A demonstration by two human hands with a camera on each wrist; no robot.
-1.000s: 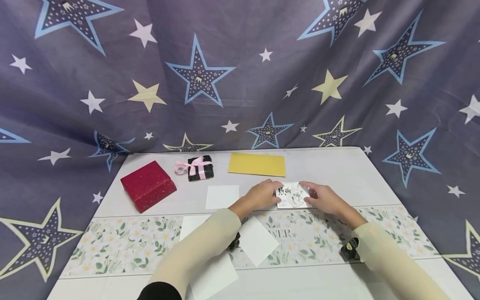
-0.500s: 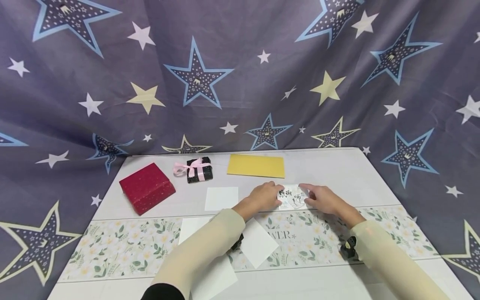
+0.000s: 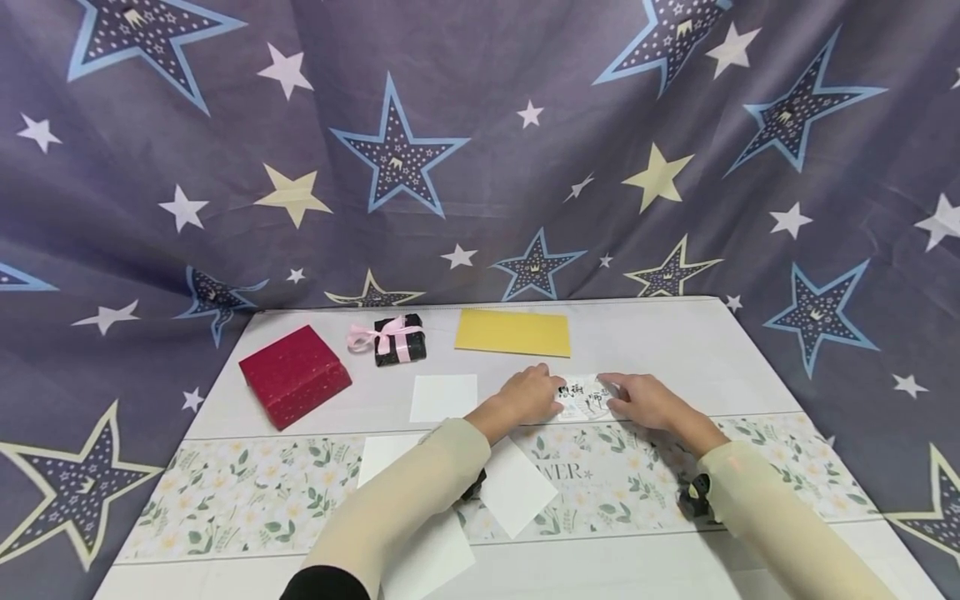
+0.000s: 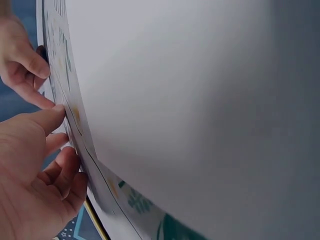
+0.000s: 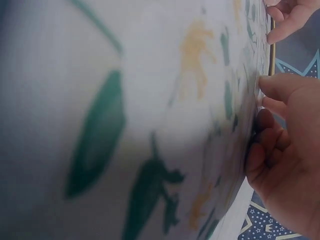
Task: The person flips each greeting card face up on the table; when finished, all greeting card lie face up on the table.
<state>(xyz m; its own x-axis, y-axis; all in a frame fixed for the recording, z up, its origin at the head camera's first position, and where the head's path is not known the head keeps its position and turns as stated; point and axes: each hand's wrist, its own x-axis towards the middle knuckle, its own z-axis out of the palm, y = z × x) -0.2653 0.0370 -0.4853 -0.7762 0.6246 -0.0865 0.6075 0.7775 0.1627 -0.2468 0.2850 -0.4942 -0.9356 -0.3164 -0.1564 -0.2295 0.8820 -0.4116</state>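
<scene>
A small white card (image 3: pixel 583 398) with black brush writing lies flat at the right of the table's middle. My left hand (image 3: pixel 528 394) grips its left edge with thumb and fingers. From the other side, my right hand (image 3: pixel 647 400) holds the right edge, index finger at the far corner and thumb nearer. In the left wrist view the left hand (image 4: pixel 35 170) has its thumb at the table's surface, the other fingers curled. The right wrist view has the right hand (image 5: pixel 292 150) low against the floral surface; the card is hardly visible there.
Behind the hands lies a yellow envelope-like sheet (image 3: pixel 513 332). A black gift box (image 3: pixel 400 343) with pink ribbon and a red box (image 3: pixel 296 375) stand back left. Square white paper (image 3: pixel 444 398), a tilted white square (image 3: pixel 517 487) and a larger sheet (image 3: pixel 431 550) lie around the left arm.
The card and both hands have shifted slightly toward me, and the card appears flatter. The left hand covers a little more of its left side. Other things stay put.
</scene>
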